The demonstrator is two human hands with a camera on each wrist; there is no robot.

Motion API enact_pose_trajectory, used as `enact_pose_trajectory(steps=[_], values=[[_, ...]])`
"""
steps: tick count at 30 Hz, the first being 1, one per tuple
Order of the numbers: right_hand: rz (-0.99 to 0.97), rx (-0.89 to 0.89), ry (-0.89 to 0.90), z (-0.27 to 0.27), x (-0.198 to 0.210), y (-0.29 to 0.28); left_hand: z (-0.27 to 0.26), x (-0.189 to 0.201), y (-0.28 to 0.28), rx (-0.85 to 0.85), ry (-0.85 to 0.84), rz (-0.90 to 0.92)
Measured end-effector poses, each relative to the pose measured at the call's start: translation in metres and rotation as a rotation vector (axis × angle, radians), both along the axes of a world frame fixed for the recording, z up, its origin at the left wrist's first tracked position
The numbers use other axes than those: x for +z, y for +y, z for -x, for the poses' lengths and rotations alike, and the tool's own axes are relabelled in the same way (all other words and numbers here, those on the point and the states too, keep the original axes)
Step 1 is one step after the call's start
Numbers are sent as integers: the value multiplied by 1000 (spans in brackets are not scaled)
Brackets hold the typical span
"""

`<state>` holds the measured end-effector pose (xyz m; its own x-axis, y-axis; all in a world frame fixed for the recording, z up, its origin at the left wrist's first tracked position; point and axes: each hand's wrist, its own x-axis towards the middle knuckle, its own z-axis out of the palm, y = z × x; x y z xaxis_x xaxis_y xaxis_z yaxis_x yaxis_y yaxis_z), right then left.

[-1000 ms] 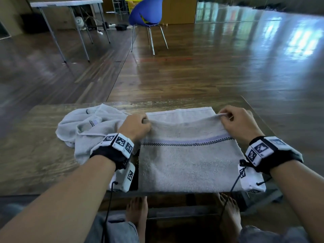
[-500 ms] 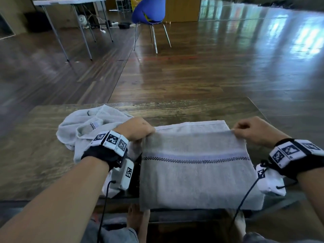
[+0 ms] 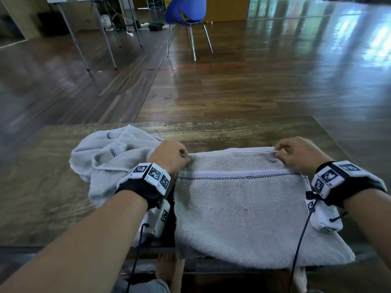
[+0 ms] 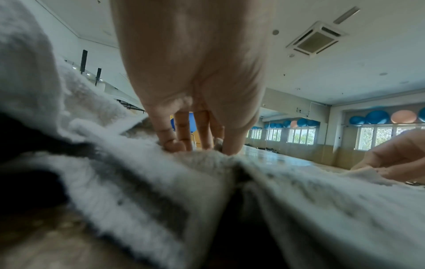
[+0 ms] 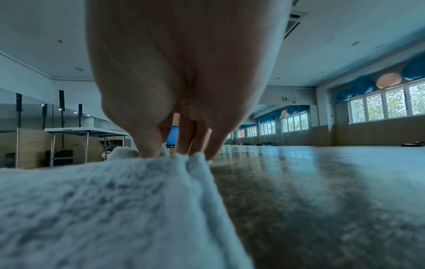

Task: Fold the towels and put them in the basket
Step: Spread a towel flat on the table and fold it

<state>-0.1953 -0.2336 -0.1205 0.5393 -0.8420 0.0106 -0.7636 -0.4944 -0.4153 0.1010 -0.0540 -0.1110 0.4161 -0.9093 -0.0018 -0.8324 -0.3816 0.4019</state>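
Note:
A grey towel [image 3: 243, 210] with a checked stripe lies folded on the wooden table [image 3: 42, 208], its near edge hanging over the front. My left hand [image 3: 171, 157] pinches its far left corner, and my right hand [image 3: 294, 153] pinches the far right corner. In the left wrist view the left hand [image 4: 197, 143] pinches the towel [image 4: 322, 209]. The right wrist view shows my right hand [image 5: 174, 151] gripping the towel [image 5: 103, 209] at its corner. A second, crumpled towel [image 3: 110, 157] lies to the left, partly under my left wrist. No basket is in view.
The table's far edge [image 3: 211, 121] runs just beyond the towels. On the wooden floor past it stand a blue chair [image 3: 186, 11] and a folding table [image 3: 84, 1]. My bare feet [image 3: 169, 269] show under the table's front edge.
Both hands have pulled the towel's far edge toward me, and the towel has slid nearer, so that more of it hangs over the front edge. The grips are unchanged.

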Motion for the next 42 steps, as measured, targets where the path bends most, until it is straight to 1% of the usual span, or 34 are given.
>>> enact_pose_trajectory(steps=[3, 6, 9, 11, 13, 14, 16, 17, 19, 20, 22, 24, 26, 28, 30, 32, 34, 38, 40, 42], values=[[-20, 13, -13, -1, 3, 1, 1, 4, -2, -1, 54, -10], [-43, 27, -80, -1, 6, 3, 5, 11, -1, -33, 49, 17], [3, 40, -205, 1, 14, 8, 7, 20, 1, -21, 52, 94], [36, 48, -338, 2, 25, 16, 7, 25, 1, 10, 61, 116], [77, 65, -458, 2, 37, 28, 11, 29, 1, 20, 12, 77], [100, 75, -483, 2, 41, 36, 15, 31, 1, 9, -34, 73], [130, 102, -500, -2, 48, 53, 29, 40, 1, -70, -79, 139], [138, 117, -505, -4, 50, 63, 38, 46, 1, -149, -51, 198], [164, 131, -510, -10, 53, 81, 60, 58, 3, -320, 58, 328], [177, 130, -517, -13, 55, 89, 70, 63, 4, -379, 93, 379], [177, 134, -549, -16, 59, 102, 88, 69, 4, -440, 122, 445], [168, 141, -612, -19, 63, 112, 101, 72, 2, -453, 128, 440], [136, 134, -701, -21, 66, 118, 109, 73, 0, -436, 136, 424], [83, 147, -754, -23, 69, 122, 113, 71, -1, -394, 184, 447], [-8, 192, -794, -24, 70, 123, 114, 69, -1, -375, 214, 479], [-119, 196, -858, -24, 71, 121, 111, 67, -2, -365, 228, 478], [-159, 137, -917, -24, 72, 115, 108, 69, -3, -364, 254, 458], [-123, 3, -965, -23, 70, 105, 105, 74, -6, -416, 319, 420], [-184, -66, -1010, -22, 69, 101, 104, 75, -7, -405, 328, 468], [-287, -110, -1046, -21, 68, 97, 105, 74, -9, -376, 346, 515]])
